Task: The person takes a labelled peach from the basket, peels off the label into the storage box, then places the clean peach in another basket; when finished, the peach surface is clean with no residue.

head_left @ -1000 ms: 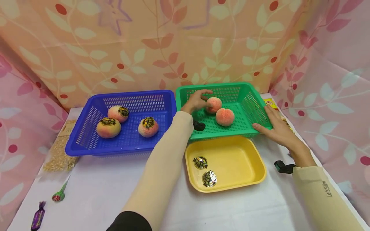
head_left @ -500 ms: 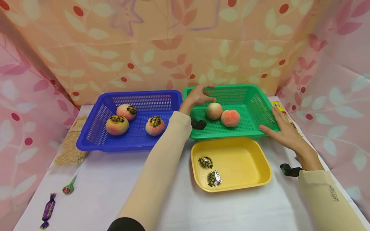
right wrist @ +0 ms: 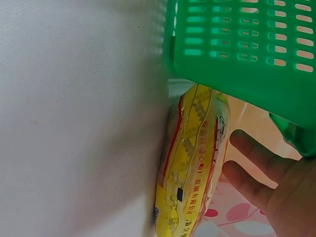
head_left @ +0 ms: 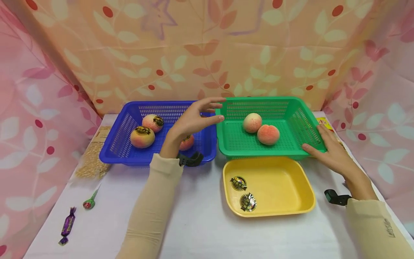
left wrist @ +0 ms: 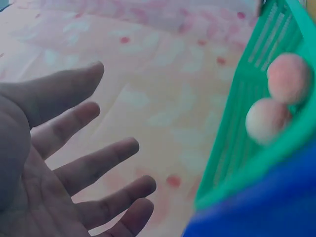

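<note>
My left hand (head_left: 195, 118) hovers over the right part of the blue basket (head_left: 119, 160), fingers spread and nothing in them. Its palm also shows bare in the left wrist view. Below it a stickered peach (head_left: 186, 144) is partly hidden; two more stickered peaches, one yellowish (head_left: 142, 138) and one pinker (head_left: 151, 121), lie at the basket's left. Two peaches without stickers, a pale one (head_left: 252, 123) and a pinker one (head_left: 268, 135), lie together in the green basket (head_left: 258, 154). My right hand (head_left: 334, 154) rests at that basket's right rim, fingers extended, thumb at the front corner.
A yellow tray (head_left: 278, 187) with two round stickers (head_left: 238, 183) stands before the green basket. A yellow packet (right wrist: 190, 163) lies beside the green basket, under my right hand. On the left are a bag of grains (head_left: 92, 160), a lollipop (head_left: 89, 203) and a purple-wrapped candy (head_left: 67, 226).
My left hand has left the peaches in the green basket and moved left, over the blue basket. The paler peach there has turned slightly. My right hand stays at the rim; the view has shifted.
</note>
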Demonstrator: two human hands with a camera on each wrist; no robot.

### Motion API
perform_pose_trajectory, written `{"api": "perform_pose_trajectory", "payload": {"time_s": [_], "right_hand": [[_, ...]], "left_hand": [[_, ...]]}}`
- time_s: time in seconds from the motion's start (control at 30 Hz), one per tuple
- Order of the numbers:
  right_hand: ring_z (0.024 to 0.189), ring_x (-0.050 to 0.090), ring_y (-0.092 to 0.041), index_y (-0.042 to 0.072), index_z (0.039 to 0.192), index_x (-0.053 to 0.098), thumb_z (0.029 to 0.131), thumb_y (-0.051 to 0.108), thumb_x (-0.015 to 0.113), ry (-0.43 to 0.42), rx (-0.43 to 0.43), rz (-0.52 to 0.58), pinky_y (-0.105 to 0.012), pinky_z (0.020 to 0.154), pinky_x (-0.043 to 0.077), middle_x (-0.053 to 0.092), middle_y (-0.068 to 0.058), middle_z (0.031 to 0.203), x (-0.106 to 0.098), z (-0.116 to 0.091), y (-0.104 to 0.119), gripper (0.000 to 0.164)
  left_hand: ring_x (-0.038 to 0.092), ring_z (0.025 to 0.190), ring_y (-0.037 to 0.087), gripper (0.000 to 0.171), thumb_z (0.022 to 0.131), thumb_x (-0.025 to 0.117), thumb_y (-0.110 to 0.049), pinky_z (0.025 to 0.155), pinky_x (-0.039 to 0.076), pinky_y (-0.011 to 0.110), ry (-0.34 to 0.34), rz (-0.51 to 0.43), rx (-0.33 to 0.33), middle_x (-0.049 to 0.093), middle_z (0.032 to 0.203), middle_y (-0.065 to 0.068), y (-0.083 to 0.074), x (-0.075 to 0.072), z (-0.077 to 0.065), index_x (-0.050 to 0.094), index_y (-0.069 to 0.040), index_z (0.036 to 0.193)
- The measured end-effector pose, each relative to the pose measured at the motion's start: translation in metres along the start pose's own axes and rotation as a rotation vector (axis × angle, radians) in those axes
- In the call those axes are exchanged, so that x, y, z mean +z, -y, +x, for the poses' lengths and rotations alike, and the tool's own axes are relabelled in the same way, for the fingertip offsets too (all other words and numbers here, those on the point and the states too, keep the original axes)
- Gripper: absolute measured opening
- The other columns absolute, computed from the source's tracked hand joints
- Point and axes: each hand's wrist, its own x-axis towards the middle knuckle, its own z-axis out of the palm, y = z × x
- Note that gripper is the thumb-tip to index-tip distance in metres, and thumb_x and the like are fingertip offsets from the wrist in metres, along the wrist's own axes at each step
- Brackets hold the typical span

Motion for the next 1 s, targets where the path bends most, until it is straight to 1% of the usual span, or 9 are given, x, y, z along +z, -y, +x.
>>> {"api": "perform_pose_trajectory", "payload": {"time_s": [0.2, 0.3, 0.4, 0.5, 0.57, 0.67, 0.8, 0.87, 1.0], "right_hand": [[0.152, 0.005, -0.056, 0.014, 0.165, -0.004, 0.098, 0.051, 0.058, -0.009, -0.003, 0.011, -0.082, 0.112, 0.01, -0.005, -0.019, 0.172, 0.003, -0.002, -0.003, 0.098], [0.152, 0.005, -0.057, 0.014, 0.165, -0.003, 0.098, 0.051, 0.058, -0.006, -0.011, 0.01, -0.082, 0.112, 0.01, -0.005, -0.019, 0.172, 0.005, -0.003, -0.005, 0.098], [0.152, 0.005, -0.057, 0.011, 0.165, 0.0, 0.099, 0.049, 0.057, -0.003, -0.024, 0.003, -0.082, 0.112, 0.01, -0.003, -0.022, 0.171, 0.002, -0.003, -0.008, 0.095], [0.149, 0.01, -0.061, 0.005, 0.164, 0.007, 0.101, 0.047, 0.054, 0.0, -0.031, -0.012, -0.082, 0.111, 0.012, 0.003, -0.03, 0.168, -0.005, -0.002, -0.007, 0.089], [0.145, 0.016, -0.063, 0.001, 0.162, 0.015, 0.102, 0.045, 0.052, -0.023, -0.038, -0.019, -0.082, 0.111, 0.014, 0.013, -0.035, 0.164, -0.01, 0.001, -0.003, 0.084], [0.137, 0.029, -0.063, -0.004, 0.157, 0.03, 0.102, 0.041, 0.053, -0.121, -0.076, -0.017, -0.079, 0.114, 0.016, 0.031, -0.041, 0.154, -0.013, 0.007, 0.01, 0.075], [0.139, 0.035, -0.057, 0.001, 0.153, 0.042, 0.103, 0.038, 0.056, -0.22, -0.112, 0.068, -0.074, 0.116, 0.019, 0.042, -0.035, 0.152, -0.015, 0.018, 0.04, 0.064], [0.141, 0.036, -0.051, 0.007, 0.154, 0.043, 0.104, 0.039, 0.055, -0.212, -0.119, 0.119, -0.072, 0.115, 0.025, 0.044, -0.028, 0.154, -0.015, 0.023, 0.059, 0.061], [0.135, 0.046, -0.033, 0.015, 0.151, 0.05, 0.104, 0.039, 0.056, -0.19, -0.182, 0.177, -0.037, 0.11, 0.036, 0.054, -0.021, 0.149, -0.009, 0.036, 0.099, 0.054]], "left_hand": [[0.049, 0.139, 0.02, 0.054, 0.095, 0.073, -0.031, 0.11, 0.043, 0.05, -0.071, 0.105, -0.02, 0.056, 0.15, -0.006, 0.02, -0.031, -0.05, 0.056, -0.027, 0.145], [0.046, 0.142, 0.019, 0.055, 0.094, 0.074, -0.032, 0.112, 0.042, 0.05, -0.124, 0.169, -0.061, 0.053, 0.152, -0.007, 0.036, -0.046, -0.073, 0.056, -0.029, 0.146], [0.045, 0.142, 0.025, 0.057, 0.094, 0.074, -0.033, 0.114, 0.039, 0.056, -0.18, 0.248, -0.104, 0.049, 0.156, 0.0, 0.048, -0.059, -0.091, 0.054, -0.029, 0.147], [0.032, 0.152, 0.034, 0.06, 0.094, 0.075, -0.033, 0.12, 0.026, 0.065, -0.225, 0.337, -0.146, 0.04, 0.162, 0.008, 0.054, -0.073, -0.107, 0.053, -0.024, 0.149], [0.016, 0.158, 0.037, 0.066, 0.092, 0.075, -0.035, 0.122, 0.014, 0.071, -0.247, 0.389, -0.173, 0.031, 0.167, 0.012, 0.058, -0.083, -0.117, 0.049, -0.021, 0.152], [-0.004, 0.16, 0.038, 0.076, 0.091, 0.076, -0.04, 0.12, 0.003, 0.076, -0.273, 0.455, -0.234, 0.019, 0.171, 0.012, 0.064, -0.096, -0.131, 0.042, -0.022, 0.156], [-0.007, 0.159, 0.042, 0.085, 0.09, 0.075, -0.047, 0.117, 0.002, 0.079, -0.298, 0.519, -0.307, 0.011, 0.172, 0.013, 0.075, -0.109, -0.147, 0.034, -0.023, 0.16], [-0.007, 0.159, 0.042, 0.089, 0.089, 0.074, -0.052, 0.116, 0.003, 0.079, -0.309, 0.536, -0.348, 0.008, 0.173, 0.012, 0.08, -0.115, -0.154, 0.03, -0.025, 0.162], [-0.011, 0.158, 0.041, 0.097, 0.086, 0.071, -0.062, 0.115, 0.001, 0.081, -0.325, 0.535, -0.427, 0.004, 0.174, 0.007, 0.088, -0.124, -0.165, 0.022, -0.031, 0.164]]}}
